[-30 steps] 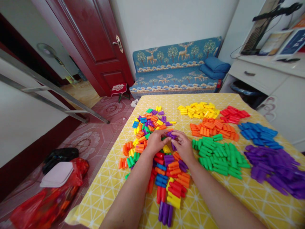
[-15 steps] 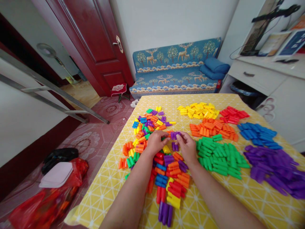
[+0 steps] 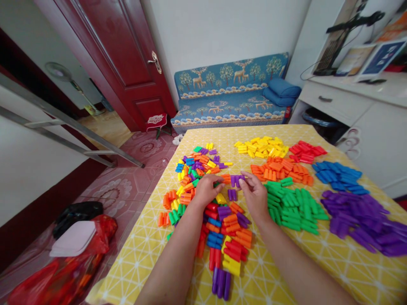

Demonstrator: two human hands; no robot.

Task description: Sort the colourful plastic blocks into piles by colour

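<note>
Between the fingers of my left hand (image 3: 208,189) is an orange plastic building block (image 3: 226,178). My right hand (image 3: 257,195) pinches a purple building block (image 3: 237,181) by its right side. The two blocks are end to end; I cannot tell whether they are locked together. Just below them a smaller purple block (image 3: 232,195) lies on the yellow patterned tablecloth (image 3: 143,258). A mixed heap of coloured blocks (image 3: 192,169) spreads around and beyond my left hand. More mixed blocks (image 3: 233,250) lie between my forearms.
Sorted piles lie to the right: yellow (image 3: 262,147), red (image 3: 307,151), orange (image 3: 282,170), blue (image 3: 337,176), green (image 3: 295,205) and purple (image 3: 362,220). A blue sofa (image 3: 222,95) stands past the table. Bags (image 3: 63,271) lie on the floor at left.
My right hand has shifted slightly right with the purple block, and its fingers have spread more. The orange block by my left fingers shows more clearly. The view has turned slightly right.
</note>
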